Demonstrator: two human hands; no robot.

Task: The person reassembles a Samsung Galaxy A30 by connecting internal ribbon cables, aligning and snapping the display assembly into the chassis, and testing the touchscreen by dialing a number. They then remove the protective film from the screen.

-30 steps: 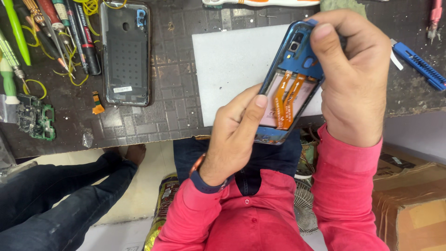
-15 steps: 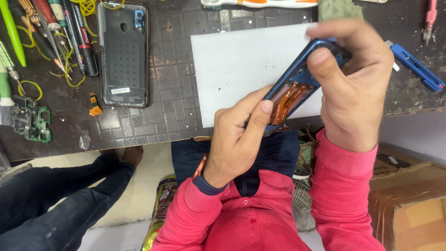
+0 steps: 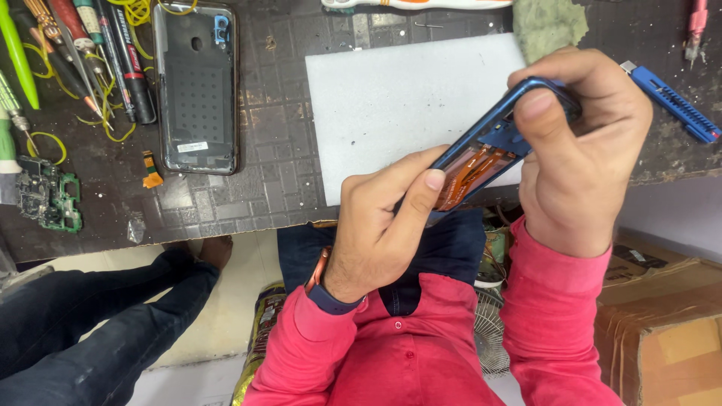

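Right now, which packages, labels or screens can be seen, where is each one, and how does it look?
Sticker label: small white rectangle inside the dark phone back cover, upper left on the table.
Cardboard box: brown, taped, lower right below the table edge.
Packet: yellow-green wrapper, beside the red sleeve, on the floor.
No lit screen shows.

Phone repair workshop, screwdrivers (image 3: 90,45), circuit board (image 3: 49,195), scuffed workbench (image 3: 271,173)

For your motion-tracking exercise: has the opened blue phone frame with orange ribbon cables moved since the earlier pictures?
Yes. The blue phone frame has tilted from facing the camera to nearly edge-on, over the white rectangular mat, held by both hands.
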